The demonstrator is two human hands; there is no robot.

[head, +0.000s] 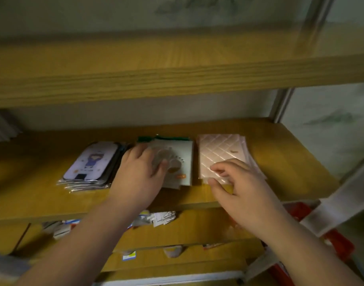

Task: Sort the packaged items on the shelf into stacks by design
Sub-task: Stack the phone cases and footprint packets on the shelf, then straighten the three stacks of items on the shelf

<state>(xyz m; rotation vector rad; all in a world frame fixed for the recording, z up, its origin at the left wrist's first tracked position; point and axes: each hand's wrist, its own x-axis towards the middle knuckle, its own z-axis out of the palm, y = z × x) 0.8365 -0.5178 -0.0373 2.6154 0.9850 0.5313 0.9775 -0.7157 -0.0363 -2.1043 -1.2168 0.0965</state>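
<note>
Three stacks of packaged items lie on the wooden shelf [280, 153]. At the left is a stack with a cartoon-figure design [90, 164]. In the middle sits a white stack with a round grey and orange design [181, 159], with green packages under its far edge. At the right is a pink quilted-pattern stack [218, 151]. My left hand [137, 172] rests on the left part of the white stack, thumb on its top package. My right hand [239, 186] pinches the near edge of the pink stack between thumb and fingers.
Another wooden shelf board [177, 79] hangs close above. Lower shelves hold loose small packages [162, 218]. A grey stack [1, 126] sits at the far left of the shelf. A metal upright [280, 104] and a red object [340, 244] stand at the right.
</note>
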